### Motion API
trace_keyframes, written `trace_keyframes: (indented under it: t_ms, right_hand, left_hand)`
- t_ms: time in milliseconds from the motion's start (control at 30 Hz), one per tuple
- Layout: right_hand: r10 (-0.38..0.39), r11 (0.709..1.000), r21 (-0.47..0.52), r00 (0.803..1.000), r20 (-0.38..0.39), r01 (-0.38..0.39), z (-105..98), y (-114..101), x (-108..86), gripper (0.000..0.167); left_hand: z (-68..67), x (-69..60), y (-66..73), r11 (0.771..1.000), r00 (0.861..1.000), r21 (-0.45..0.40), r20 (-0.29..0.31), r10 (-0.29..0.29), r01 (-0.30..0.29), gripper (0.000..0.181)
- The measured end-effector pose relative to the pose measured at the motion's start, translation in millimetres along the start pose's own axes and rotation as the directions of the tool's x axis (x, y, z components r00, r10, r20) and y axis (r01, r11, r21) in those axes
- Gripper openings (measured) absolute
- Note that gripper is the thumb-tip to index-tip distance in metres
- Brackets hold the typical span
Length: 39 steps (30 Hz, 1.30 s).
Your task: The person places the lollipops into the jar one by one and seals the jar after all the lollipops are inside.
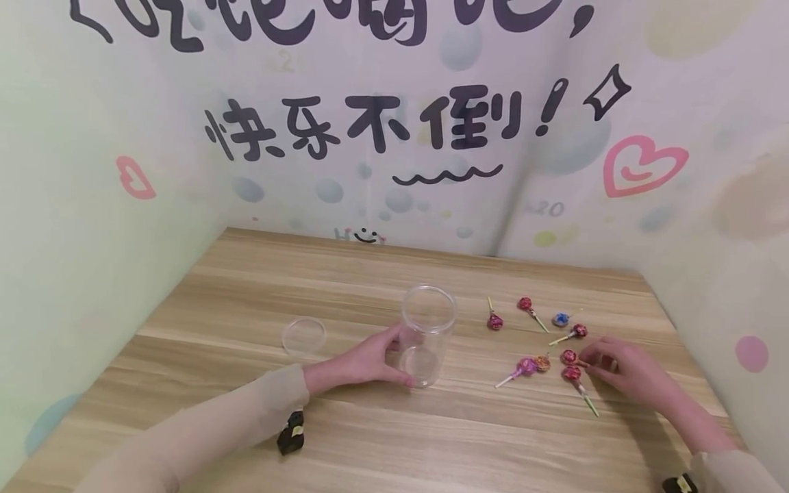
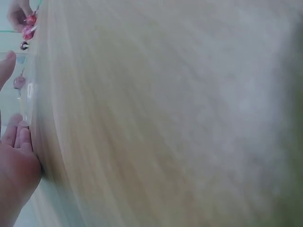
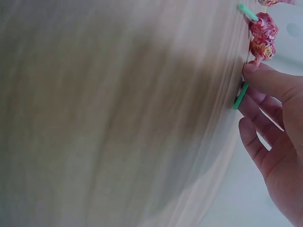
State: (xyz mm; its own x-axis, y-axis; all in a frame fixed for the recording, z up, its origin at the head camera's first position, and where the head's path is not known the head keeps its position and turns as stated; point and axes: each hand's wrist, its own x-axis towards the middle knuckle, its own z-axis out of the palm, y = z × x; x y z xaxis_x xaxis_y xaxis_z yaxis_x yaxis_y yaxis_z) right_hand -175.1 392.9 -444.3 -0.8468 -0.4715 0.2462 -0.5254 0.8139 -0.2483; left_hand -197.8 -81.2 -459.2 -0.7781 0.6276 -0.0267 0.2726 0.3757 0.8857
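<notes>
Lollipop (image 1: 569, 357) by the stick (image 3: 240, 97), jar (image 1: 428, 342) low on its wall

My right hand (image 1: 637, 370) has thumb and forefinger drawn together in a small pinch on the stick, close under the red wrapped head; the remaining fingers are loosely bent. The candy is at the right of the table (image 1: 431, 438), its head just beside a second red lollipop (image 1: 572, 373). Whether it is lifted off the wood I cannot tell. I judge it light, nearly all its weight in the hard ball, so a pinch near the neck should curb any dip or swing. The stick looks stiff, smooth and thin enough to roll between my fingertips. The crinkled wrapper might slide over the candy, so I would trust the stick more.

My left hand (image 1: 370, 356) is spread in a wide curve about the jar's lower part, thumb in front and fingers behind; how hard they press I cannot tell. The jar stands upright, left of the candies, its mouth uncovered. I take it for thin plastic: light, slick, easily tipped and apt to flex if squeezed. A gentle hold low down suits it. A clear disc (image 1: 304, 336) lies flat on its left, well apart from the lollipops.
</notes>
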Motion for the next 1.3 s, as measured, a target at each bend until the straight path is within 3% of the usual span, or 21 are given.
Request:
trace_keyframes:
  t_ms: [300, 500, 700, 967, 1300]
  right_hand:
    - [-0.037, 0.999, -0.004, 0.994, 0.102, 0.037, -13.1, 0.6, 10.8, 0.029]
    - [-0.084, 0.996, 0.045, 0.988, 0.130, 0.079, -31.8, -1.9, 22.3, 0.029]
    - [-0.122, 0.992, -0.026, 0.987, 0.103, 0.126, -54.8, -11.1, 37.6, 0.032]
    - [-0.175, 0.980, -0.074, 0.980, 0.094, 0.182, -84.1, -35.2, 68.4, 0.032]
    - [-0.185, 0.983, 0.040, 0.966, 0.182, 0.181, -104.3, -87.3, 117.0, 0.024]
  left_hand:
    - [-0.1, 2.2, -2.6, 1.000, 1.000, 0.007, -0.001, -0.008, 0.008, 0.081]
    - [-0.6, 1.8, -3.8, 1.000, 1.000, 0.014, 0.003, 0.008, -0.009, 0.076]
    - [-0.8, 1.5, -4.0, 1.000, 1.000, 0.019, 0.005, 0.022, -0.022, 0.074]
    - [-0.7, 3.0, -0.9, 1.000, 1.000, 0.002, 0.016, 0.015, -0.015, 0.077]
    - [-0.7, 1.9, -2.7, 1.000, 1.000, -0.032, 0.011, -0.001, 0.001, 0.081]
